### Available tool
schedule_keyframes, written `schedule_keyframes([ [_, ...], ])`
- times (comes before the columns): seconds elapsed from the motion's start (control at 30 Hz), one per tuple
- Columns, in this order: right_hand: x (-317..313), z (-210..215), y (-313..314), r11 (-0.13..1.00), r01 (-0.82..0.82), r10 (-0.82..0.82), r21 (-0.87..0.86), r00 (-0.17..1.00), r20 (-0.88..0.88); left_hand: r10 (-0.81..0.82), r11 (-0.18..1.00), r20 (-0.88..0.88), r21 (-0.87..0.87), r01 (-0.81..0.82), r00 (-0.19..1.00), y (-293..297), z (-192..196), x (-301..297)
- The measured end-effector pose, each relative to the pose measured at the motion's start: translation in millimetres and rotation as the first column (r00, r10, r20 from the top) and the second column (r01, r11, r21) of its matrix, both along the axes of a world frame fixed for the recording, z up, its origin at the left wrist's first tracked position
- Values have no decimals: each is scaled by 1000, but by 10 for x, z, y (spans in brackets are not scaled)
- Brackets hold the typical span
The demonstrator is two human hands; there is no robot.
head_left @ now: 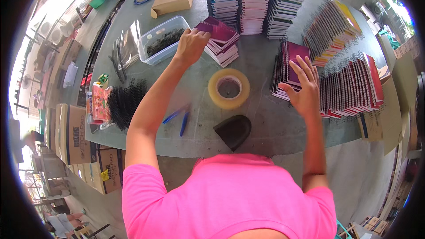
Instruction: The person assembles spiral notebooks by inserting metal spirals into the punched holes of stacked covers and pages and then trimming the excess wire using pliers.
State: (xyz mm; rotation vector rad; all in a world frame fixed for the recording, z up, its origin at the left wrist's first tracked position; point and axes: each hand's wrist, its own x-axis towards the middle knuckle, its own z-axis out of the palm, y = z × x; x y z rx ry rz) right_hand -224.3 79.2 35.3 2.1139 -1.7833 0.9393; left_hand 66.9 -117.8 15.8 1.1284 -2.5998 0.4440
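The centre of my clock is the clear tape roll on the grey worktop. My left grip is at eleven o'clock, with the fingers curled at the near-left corner of the top purple notebook in the small stack at twelve. They seem to touch this corner, but I cannot tell whether they hold it. My right grip is at three o'clock, wide open with the fingers spread and nothing clasped; it is over the near end of the purple spiral notebooks at two, and I cannot tell if it touches them. Next to these, at three, the red-covered spiral notebooks stand in a row. At ten o'clock, a clear plastic tub contains black binding coils. Blue pens lie at eight.
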Motion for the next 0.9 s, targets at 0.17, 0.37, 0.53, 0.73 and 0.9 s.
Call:
schedule_keyframes([
  [0.17, 605, 0, -185, 952, -120, 254, -283, 826, 504, 62, 893, -769, 328, 309, 637, 594, 62, -99],
  [0.37, 704, -517, -332, 850, -422, 33, 316, 641, 767, 389, 527, -730, 677, 514, 562, 1357, -604, -149],
  [0.53, 877, -318, -394, 895, -381, 246, 234, 856, 454, 694, 709, -396, 523, -474, 601, 1357, -590, 1169],
  [0.73, 1136, -570, -540, 894, -348, 335, 284, 938, 93, 952, 296, -20, 322, -899, 306, 1636, -965, 2017],
  [0.9, 1091, -462, -634, 870, -304, 287, 388, 952, 102, 921, 372, 8, 290, -882, 391, 1578, -1018, 2014],
])
